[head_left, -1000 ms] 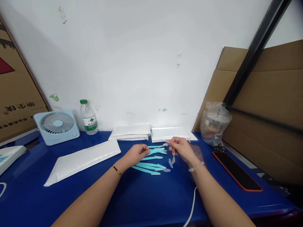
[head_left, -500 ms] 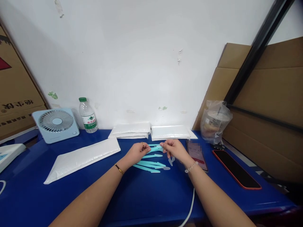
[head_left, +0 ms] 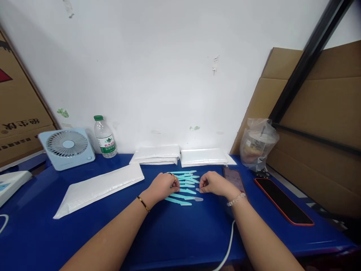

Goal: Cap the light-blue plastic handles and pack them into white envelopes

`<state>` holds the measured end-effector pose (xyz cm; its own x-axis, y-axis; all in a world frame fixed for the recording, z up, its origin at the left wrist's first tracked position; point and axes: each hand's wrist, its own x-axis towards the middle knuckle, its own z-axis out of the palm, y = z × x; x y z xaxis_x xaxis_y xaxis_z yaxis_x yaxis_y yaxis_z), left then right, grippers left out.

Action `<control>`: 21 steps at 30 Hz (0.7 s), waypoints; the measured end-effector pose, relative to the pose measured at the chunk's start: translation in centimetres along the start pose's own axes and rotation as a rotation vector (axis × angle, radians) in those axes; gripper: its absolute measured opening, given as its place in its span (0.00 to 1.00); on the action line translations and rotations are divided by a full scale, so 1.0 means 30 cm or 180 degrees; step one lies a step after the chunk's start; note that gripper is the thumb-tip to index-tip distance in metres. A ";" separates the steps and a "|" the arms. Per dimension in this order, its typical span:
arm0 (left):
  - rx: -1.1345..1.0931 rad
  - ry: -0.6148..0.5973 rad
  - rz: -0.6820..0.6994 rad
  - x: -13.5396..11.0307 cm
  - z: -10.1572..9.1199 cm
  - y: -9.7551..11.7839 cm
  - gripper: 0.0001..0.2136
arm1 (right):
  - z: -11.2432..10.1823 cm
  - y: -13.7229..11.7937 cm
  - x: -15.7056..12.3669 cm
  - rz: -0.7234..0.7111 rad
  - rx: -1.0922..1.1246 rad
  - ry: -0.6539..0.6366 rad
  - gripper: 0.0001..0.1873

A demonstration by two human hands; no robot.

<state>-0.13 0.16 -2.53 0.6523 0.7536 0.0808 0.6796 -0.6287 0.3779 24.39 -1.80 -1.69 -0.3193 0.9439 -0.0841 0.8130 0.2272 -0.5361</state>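
Observation:
Several turquoise eyebrow razors [head_left: 182, 197] lie fanned out on the blue table, their tips toward the right. My left hand [head_left: 164, 186] is closed in a pinch over the handles, on one razor [head_left: 188, 191] in the middle of the fan. Just right of that razor's tip, my right hand [head_left: 214, 183] pinches a small clear blade cap [head_left: 197, 190] between thumb and fingers. Another clear cap [head_left: 198, 199] sits at the end of a lower razor. My fingers hide part of the handles.
White padded mailers [head_left: 155, 153] lie along the wall, and one long mailer [head_left: 98, 190] rests at left. A blue fan [head_left: 67, 148] and a water bottle [head_left: 105, 138] stand behind it. Two phones, one red-edged [head_left: 283, 201], a bagged drink [head_left: 256, 146] and a white cable [head_left: 229, 244] are at right.
My hands have moved apart and lowered a little; the right one shifted right. The razors held up between them now lie among the others.

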 end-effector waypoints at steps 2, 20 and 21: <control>-0.0031 0.0027 -0.0070 0.003 0.004 -0.002 0.05 | 0.000 0.000 0.001 -0.0047 0.0030 0.0065 0.04; -0.0188 0.0087 0.0117 -0.016 -0.037 0.023 0.14 | -0.072 0.039 -0.022 -0.0216 0.0204 0.0550 0.08; -0.0249 -0.0064 0.0218 -0.022 -0.046 0.021 0.14 | -0.091 0.049 -0.033 -0.0144 0.0189 0.0466 0.08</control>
<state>-0.60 -0.48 -1.08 0.7034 0.7050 0.0908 0.6055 -0.6611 0.4430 27.23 -1.75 -0.10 -0.2769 0.9589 0.0623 0.7678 0.2598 -0.5857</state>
